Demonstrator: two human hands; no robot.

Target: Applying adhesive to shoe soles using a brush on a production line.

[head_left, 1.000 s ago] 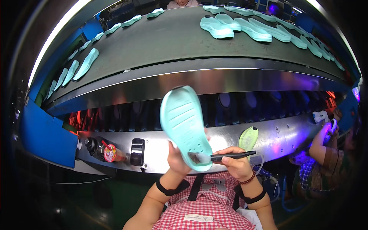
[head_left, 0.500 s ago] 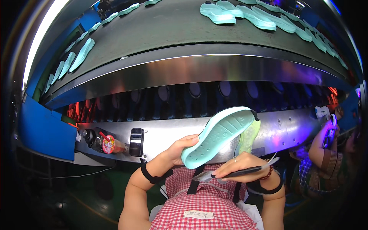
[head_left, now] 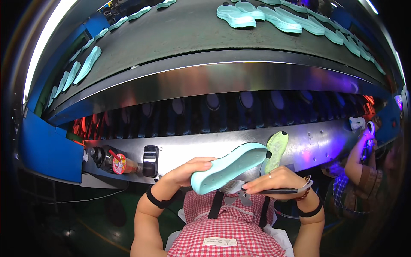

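Note:
In front of my chest, my left hand [head_left: 193, 169] is closed on one end of a mint-green shoe sole [head_left: 229, 165]. The sole is tilted, its hollow inner side partly facing me, with a black patch at the far right tip. Just below its edge, my right hand [head_left: 276, 181] grips a brush [head_left: 280, 191] with a black handle and pale flat head. A clear tube shows at the handle's rear end. Whether the brush head touches the sole, I cannot tell. Behind my right hand, a yellow-green sole [head_left: 277, 150] rests on the metal ledge, its lower end partly hidden.
A metal ledge [head_left: 188, 147] holds a phone [head_left: 150, 161], a dark bottle [head_left: 100, 157] and a drink cup [head_left: 122, 164] at the left. Several mint soles [head_left: 235, 16] lie on the dark conveyor belt [head_left: 171, 34]. Another person's arm [head_left: 355, 160] shows at the right.
The mint sole has lowered, shifted slightly left and tipped, so less of its inner side shows. My right hand has moved slightly right with the brush, now more level. More of the yellow-green sole shows.

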